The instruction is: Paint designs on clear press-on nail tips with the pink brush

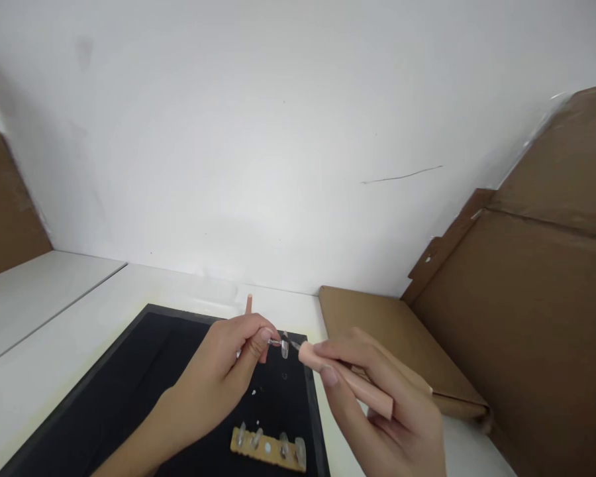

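Note:
My left hand [238, 351] is closed in a pinch round a thin metal stem [274, 341]. At the stem's end is a small clear false nail [285, 349]. Behind that hand a slim pink stick [249, 305] pokes up; whether the hand grips it is hidden. My right hand [382, 397] is closed round a thick pink pen-like brush [350, 384]. Its dark, narrow tip points left and is close beside the false nail; I cannot tell whether they touch. Below, a tan strip [246, 452] bears several clear false nails [300, 453].
A black mat [169, 371] lies under my hands on the white table [44, 397]. Small white specks [253, 392] dot the mat. To the right are a flat cardboard box [377, 318] and a tall cardboard panel [546, 318]. A white wall [258, 146] stands behind.

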The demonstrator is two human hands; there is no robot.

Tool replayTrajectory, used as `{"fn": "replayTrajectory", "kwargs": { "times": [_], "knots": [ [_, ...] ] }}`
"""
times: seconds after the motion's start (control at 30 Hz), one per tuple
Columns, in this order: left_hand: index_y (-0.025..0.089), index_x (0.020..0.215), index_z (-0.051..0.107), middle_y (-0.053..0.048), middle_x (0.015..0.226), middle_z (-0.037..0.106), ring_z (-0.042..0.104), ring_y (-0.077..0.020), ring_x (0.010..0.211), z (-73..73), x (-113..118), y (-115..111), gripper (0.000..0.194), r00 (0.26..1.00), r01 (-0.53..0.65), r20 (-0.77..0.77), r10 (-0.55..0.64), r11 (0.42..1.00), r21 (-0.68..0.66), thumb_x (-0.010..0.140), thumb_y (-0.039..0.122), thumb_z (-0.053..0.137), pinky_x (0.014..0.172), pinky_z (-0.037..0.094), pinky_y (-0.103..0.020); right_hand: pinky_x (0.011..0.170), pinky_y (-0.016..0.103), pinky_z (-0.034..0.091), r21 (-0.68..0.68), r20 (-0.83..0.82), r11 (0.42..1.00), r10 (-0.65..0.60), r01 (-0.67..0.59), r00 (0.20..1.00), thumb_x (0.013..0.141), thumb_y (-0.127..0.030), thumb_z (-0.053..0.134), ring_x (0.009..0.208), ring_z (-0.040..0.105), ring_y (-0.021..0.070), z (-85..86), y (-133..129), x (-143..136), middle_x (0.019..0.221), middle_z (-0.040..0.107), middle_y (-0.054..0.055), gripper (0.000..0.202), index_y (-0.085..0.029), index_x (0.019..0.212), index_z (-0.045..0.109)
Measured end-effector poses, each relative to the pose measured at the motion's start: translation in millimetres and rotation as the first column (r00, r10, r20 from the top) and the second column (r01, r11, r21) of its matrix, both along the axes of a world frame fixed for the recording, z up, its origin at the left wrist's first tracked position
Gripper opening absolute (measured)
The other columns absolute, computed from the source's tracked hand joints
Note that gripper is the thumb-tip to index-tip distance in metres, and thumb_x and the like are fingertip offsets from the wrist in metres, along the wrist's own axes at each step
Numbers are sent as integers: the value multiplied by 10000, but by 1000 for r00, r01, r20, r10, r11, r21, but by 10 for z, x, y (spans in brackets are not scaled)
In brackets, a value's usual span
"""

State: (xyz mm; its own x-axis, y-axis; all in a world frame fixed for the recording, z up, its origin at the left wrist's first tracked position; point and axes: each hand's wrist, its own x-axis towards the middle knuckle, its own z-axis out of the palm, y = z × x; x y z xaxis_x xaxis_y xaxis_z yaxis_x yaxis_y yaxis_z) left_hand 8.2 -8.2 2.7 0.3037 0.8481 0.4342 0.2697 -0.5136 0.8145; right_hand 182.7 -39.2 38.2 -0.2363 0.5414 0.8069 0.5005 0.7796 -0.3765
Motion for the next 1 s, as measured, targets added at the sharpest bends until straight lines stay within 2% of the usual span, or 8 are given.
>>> {"fn": "replayTrajectory", "kwargs": {
  "times": [0.17,0.33,0.53,0.73,0.9,1.0],
  "knots": [
    [176,783,575,24,639,541,478,-121,573,9,3,28,343,1000,-2,8,2,1000,4,989,335,352,568,349,-228,431,195,360,-27,43,999,24,-23,999,814,-55,512,454,484,66,5,-5,5,584,552,-52,168,-207,769,570],
    [177,765,569,22,637,548,484,-123,573,5,-10,16,342,1000,-18,-4,18,1000,5,985,331,359,567,351,-229,473,198,397,4,14,1000,17,-17,1000,837,-82,526,509,520,79,-6,-9,6,632,599,-34,142,-208,852,591],
    [174,798,594,22,636,548,492,-123,579,-5,-11,4,333,1000,-23,-2,23,1000,21,983,316,357,568,355,-227,469,206,394,-38,34,999,9,-7,999,830,-63,505,477,503,75,-17,3,14,613,590,-42,166,-212,794,570],
    [177,780,580,27,637,541,481,-118,571,-16,-8,14,335,1000,-29,6,29,1000,1,985,325,360,567,353,-227,470,192,390,3,-4,1000,0,0,1000,841,-88,531,521,513,76,-4,8,7,643,585,-34,141,-209,869,598],
    [181,793,590,28,640,537,476,-118,580,-6,-11,13,338,999,-31,6,31,1000,3,987,335,360,571,352,-226,452,184,382,-37,38,999,24,-23,999,821,-50,508,473,496,66,-13,-9,16,592,569,-50,179,-211,775,571],
    [181,785,585,29,637,529,468,-117,574,-21,-20,9,350,1000,-30,9,30,1000,-9,990,346,354,567,348,-228,483,196,405,-37,-4,999,-6,6,1000,839,-75,516,509,515,77,-22,-13,19,628,587,-42,160,-215,817,588]
  ]
}}
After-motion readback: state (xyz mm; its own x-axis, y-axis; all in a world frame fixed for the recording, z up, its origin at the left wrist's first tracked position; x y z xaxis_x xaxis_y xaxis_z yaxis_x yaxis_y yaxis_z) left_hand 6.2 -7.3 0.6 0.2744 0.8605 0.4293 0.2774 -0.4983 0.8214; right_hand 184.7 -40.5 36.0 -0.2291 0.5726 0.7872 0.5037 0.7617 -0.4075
